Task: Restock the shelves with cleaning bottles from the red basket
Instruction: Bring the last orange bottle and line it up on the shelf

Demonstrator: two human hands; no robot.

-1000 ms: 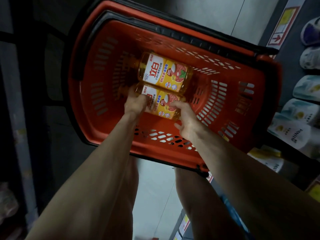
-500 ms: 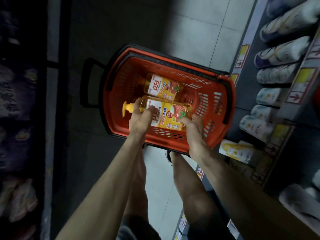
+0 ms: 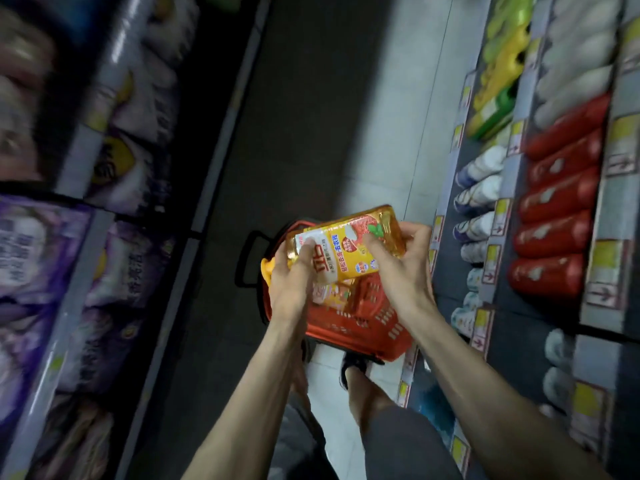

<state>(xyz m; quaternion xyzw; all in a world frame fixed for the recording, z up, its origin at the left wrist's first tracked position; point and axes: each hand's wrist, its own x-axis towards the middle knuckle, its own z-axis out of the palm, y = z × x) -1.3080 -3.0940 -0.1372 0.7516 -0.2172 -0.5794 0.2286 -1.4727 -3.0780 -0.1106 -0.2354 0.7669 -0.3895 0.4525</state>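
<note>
Amber cleaning bottle (image 3: 349, 247) is up in the air, lying on its side above the red basket (image 3: 367, 320), clear of it and well short of the shelves (image 3: 519, 327) on the right. Left hand (image 3: 294, 275) has its grip wrapped round the pump end, fingers across the white part of the label, so only a sliver of the yellow pump (image 3: 268, 270) pokes out past the knuckles. Right hand (image 3: 401, 265) is clamped on the base end, thumb lying over the label's red picture, fingers curled behind and out of sight. Below, the basket sits on the floor, much of it covered by the wrists; a second bottle (image 3: 332, 294) shows inside it, only a patch of its label readable through the gap between the hands. The basket's black handle (image 3: 247, 259) juts left into shadow. A dark shoe (image 3: 349, 368) peeks out under the basket's near rim. Red bottles (image 3: 554, 209) and white bottles (image 3: 478, 199) line the right-hand shelves, smeared by motion; the purple packs (image 3: 38, 258) on the left are probably detergent bags, too blurred to tell.
</note>
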